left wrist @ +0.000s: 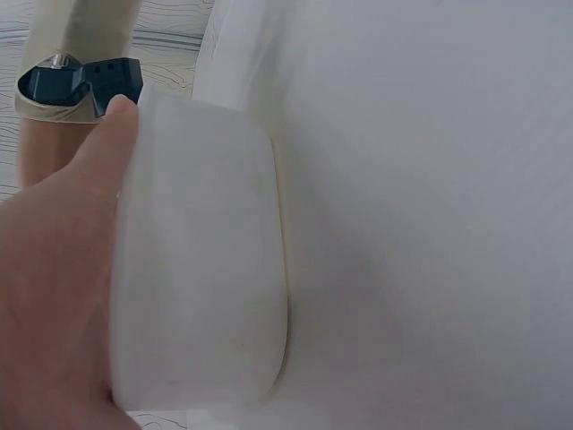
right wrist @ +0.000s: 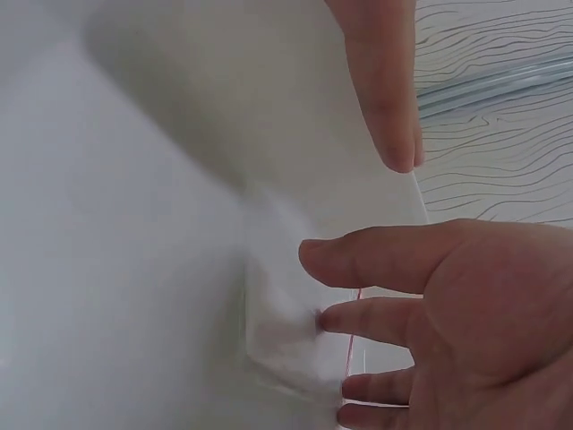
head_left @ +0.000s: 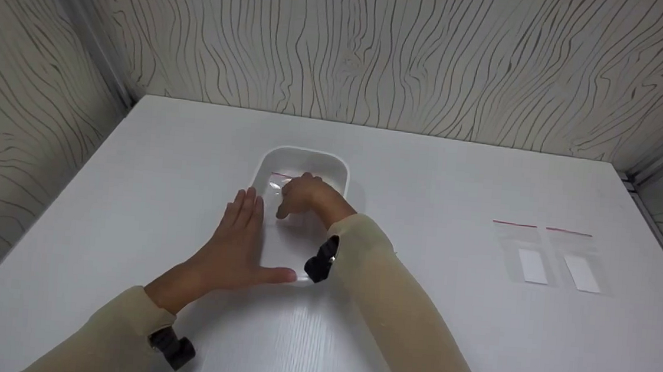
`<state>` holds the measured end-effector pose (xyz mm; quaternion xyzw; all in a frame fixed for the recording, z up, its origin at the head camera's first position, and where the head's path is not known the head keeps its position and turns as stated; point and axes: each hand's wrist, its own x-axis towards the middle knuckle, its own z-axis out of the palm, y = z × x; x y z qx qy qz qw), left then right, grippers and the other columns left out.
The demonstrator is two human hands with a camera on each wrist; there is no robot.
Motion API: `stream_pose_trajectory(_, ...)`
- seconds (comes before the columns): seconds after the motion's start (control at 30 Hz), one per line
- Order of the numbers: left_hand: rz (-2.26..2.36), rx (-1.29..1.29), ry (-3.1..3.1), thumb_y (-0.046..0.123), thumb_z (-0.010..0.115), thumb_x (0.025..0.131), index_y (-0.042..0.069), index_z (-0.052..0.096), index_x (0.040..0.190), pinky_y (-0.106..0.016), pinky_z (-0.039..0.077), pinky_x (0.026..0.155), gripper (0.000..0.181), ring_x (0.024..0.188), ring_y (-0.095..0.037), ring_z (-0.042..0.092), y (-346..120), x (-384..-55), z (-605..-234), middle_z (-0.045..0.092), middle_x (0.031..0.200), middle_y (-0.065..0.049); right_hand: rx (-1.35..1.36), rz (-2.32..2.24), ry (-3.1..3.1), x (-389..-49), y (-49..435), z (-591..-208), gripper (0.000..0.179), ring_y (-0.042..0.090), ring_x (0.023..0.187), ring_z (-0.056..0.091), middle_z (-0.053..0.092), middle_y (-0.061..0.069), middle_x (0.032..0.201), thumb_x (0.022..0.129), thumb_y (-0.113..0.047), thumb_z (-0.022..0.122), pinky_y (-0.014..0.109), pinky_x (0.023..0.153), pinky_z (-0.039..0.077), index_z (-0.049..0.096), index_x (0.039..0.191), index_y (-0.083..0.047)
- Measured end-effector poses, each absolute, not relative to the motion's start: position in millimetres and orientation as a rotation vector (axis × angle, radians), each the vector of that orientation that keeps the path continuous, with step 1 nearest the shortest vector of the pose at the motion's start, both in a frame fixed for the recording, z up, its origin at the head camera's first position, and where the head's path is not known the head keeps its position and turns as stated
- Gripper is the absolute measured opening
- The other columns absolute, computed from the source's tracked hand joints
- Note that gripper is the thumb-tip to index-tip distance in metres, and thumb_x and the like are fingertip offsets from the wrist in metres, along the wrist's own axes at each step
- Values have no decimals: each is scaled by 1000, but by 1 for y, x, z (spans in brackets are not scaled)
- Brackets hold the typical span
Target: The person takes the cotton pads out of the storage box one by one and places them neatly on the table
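A white rectangular tub (head_left: 310, 152) with rounded corners stands on the table. My left hand (head_left: 235, 249) lies along its left wall with straight fingers, the thumb stretched across the near end; the left wrist view shows the tub wall (left wrist: 201, 251) against that hand (left wrist: 58, 296). Inside the tub is a clear zip bag (head_left: 275, 188) with a red seal line, partly hidden. My right hand (head_left: 310, 197) reaches in over it. In the right wrist view the fingertips touch the bag (right wrist: 277, 305), with thumb (right wrist: 376, 260) and fingers apart.
Two clear zip bags, one on the left (head_left: 512, 253) and one on the right (head_left: 577, 261), lie side by side at the right of the white table (head_left: 427, 176), each with a white card inside. Patterned panels (head_left: 348, 45) wall the back and sides.
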<state>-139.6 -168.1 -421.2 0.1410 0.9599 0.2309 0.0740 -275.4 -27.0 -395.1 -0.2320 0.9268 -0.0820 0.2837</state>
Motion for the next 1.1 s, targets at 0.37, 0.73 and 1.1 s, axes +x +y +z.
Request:
stream_pose_trajectory(0.37,698,420,2885,76,71,76,-14,5,156,-55,-2,123,138,154,-40,-14,-167,-140,-420,-7,165,-30,-493,-402,2564,-276,-24,-394,57,36,136,43,52,22,145,92,-31,70,42,115,35,60,136,4)
stream_pose_trajectory(0.73,695,435,2884,77,71,76,-15,5,155,-55,-2,123,138,153,-41,-14,-168,-139,-420,-8,164,-31,-515,-436,2628,-280,-19,-395,43,30,121,53,66,16,129,93,-25,69,41,115,34,68,127,1)
stream_pose_trajectory(1.1,676,427,2886,79,69,75,-14,5,156,-54,-2,123,139,154,-40,-14,-168,-140,-421,-7,165,-29,-502,-278,2590,-275,-23,-393,39,25,99,53,69,13,121,96,-30,66,42,110,40,71,120,0)
